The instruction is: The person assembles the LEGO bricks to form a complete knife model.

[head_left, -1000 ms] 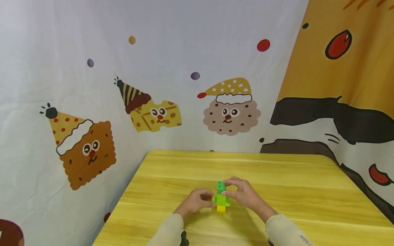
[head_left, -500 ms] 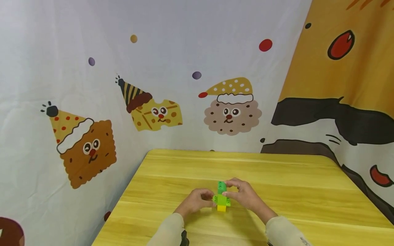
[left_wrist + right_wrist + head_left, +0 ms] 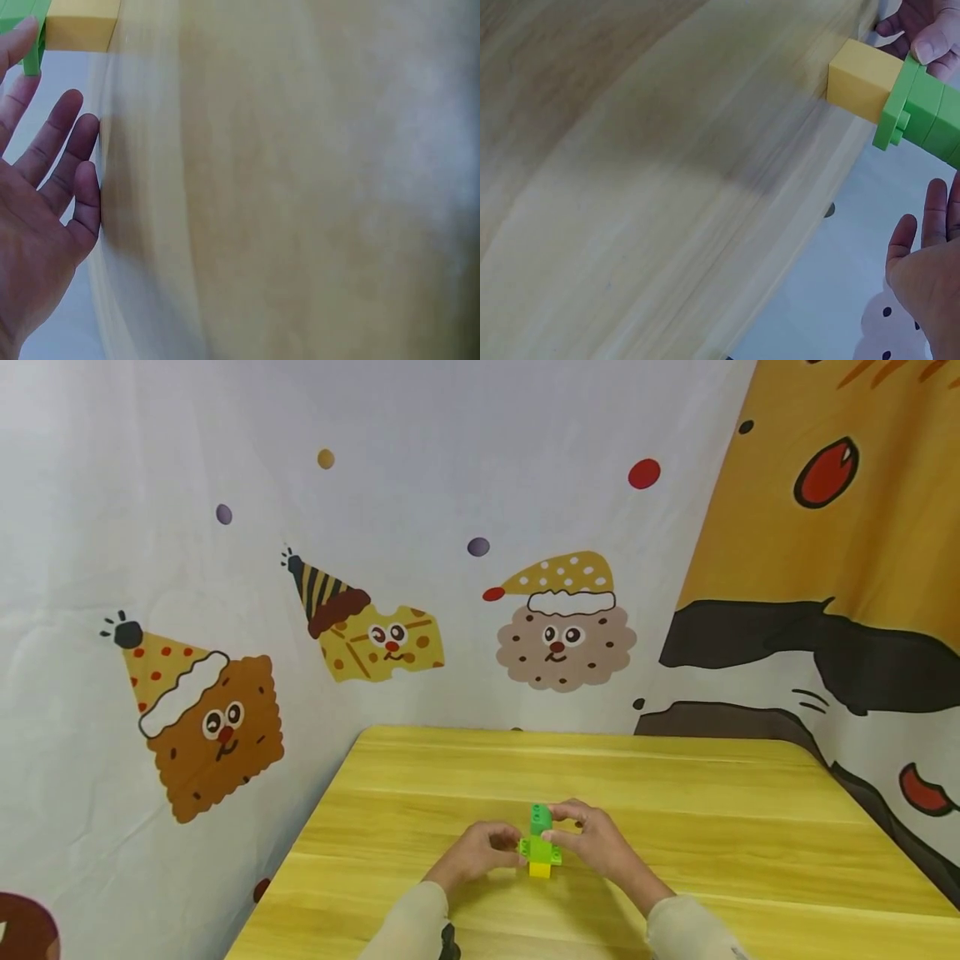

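A small tower of toy building blocks stands upright on the table in the head view: a yellow block (image 3: 540, 869) at the bottom, a light green plate (image 3: 895, 109) jutting out at both sides, and green blocks (image 3: 537, 850) above it. My left hand (image 3: 477, 850) pinches the plate's left end between thumb and index finger; its other fingers spread loosely, as the left wrist view shows. From the right, my right hand (image 3: 602, 842) holds the upper dark green block (image 3: 539, 819) between thumb and index finger. Its fingertips fall outside the right wrist view.
The wood-grain table (image 3: 420, 768) extends around the tower. Behind it hangs a white cloth (image 3: 420, 485) printed with cartoon snacks, with an orange and black figure on the right.
Both hands keep the same places on the block tower. The right hand's fingers have shifted only slightly, and the head view has wobbled a little.
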A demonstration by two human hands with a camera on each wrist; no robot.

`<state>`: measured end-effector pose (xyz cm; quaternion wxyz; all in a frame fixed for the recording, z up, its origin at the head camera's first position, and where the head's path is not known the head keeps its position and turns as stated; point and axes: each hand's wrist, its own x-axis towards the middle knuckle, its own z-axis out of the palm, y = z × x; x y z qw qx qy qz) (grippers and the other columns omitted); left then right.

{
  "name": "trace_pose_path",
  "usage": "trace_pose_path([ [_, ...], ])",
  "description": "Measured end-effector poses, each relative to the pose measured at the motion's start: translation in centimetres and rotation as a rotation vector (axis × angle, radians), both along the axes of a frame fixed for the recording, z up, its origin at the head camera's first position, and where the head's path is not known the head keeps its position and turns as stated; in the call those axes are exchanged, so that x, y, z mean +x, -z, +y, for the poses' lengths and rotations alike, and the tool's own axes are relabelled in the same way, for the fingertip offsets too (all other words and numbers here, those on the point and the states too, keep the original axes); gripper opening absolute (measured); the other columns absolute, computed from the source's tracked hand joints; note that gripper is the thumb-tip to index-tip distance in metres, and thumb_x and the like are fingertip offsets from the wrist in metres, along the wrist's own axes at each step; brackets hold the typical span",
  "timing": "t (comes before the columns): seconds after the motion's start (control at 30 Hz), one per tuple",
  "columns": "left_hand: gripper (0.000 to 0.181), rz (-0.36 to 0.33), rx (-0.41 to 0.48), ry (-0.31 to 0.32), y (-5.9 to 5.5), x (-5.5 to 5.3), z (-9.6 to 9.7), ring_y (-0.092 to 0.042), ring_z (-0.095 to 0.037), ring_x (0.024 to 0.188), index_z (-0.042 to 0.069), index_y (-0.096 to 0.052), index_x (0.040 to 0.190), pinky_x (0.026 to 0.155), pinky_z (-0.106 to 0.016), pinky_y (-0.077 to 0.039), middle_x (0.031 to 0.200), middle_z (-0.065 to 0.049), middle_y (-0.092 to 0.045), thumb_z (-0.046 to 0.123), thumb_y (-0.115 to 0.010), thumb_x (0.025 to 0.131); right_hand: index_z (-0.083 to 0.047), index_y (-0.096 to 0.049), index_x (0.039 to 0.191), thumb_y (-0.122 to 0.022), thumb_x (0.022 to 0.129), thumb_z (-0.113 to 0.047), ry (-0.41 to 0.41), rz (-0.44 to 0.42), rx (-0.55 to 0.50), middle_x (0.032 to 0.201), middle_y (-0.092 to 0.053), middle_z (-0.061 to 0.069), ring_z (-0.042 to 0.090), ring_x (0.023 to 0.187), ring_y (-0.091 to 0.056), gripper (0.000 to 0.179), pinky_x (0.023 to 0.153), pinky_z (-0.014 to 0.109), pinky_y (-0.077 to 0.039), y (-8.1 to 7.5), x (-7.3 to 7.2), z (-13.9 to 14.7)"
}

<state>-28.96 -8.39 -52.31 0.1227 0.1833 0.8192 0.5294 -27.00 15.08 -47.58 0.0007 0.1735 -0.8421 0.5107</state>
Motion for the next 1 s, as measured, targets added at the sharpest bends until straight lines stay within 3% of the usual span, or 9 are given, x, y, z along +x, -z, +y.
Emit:
trace_pose_path([
  [0.33,0.023,0.009,-0.017,-0.001,-0.2,0.2,0.0,-0.059,-0.015,0.092,0.017,-0.072,0.106,0.082,-0.037,-0.05,0.099,0.003,-0.067,0.022,-0.08,0.085,-0.018,-0.072,0.12,-0.079,0.085,-0.026,0.042,0.021,-0.016,0.111,-0.067,-0.006,0.03,0.112,-0.058,0.037,0.094,0.054,-0.042,0.4,0.3,-0.1],
  [0.53,0.022,0.014,-0.003,0.003,-0.1,0.3,0.1,-0.059,-0.015,0.091,0.015,-0.071,0.106,0.081,-0.035,-0.05,0.098,0.001,-0.066,0.021,-0.079,0.086,-0.02,-0.069,0.126,-0.079,0.085,-0.024,0.055,0.001,-0.007,0.112,-0.067,-0.005,0.028,0.111,-0.059,0.042,0.092,0.048,-0.042,0.8,0.5,0.0],
  [0.77,0.026,0.019,-0.009,0.021,0.3,0.2,0.1,-0.059,-0.013,0.09,0.016,-0.071,0.109,0.08,-0.032,-0.05,0.098,0.003,-0.066,0.023,-0.079,0.086,-0.018,-0.069,0.126,-0.079,0.085,-0.021,0.069,0.04,0.027,0.111,-0.069,-0.003,0.027,0.106,-0.061,0.042,0.086,0.04,-0.046,1.7,0.7,0.3],
  [1.0,0.034,0.021,-0.002,0.034,0.5,0.1,0.2,-0.059,-0.012,0.093,0.015,-0.069,0.118,0.082,-0.032,-0.05,0.101,0.006,-0.064,0.024,-0.079,0.086,-0.018,-0.068,0.127,-0.079,0.085,-0.022,0.073,0.03,0.017,0.115,-0.069,0.0,0.027,0.108,-0.06,0.044,0.088,0.043,-0.045,2.2,1.0,0.7],
])
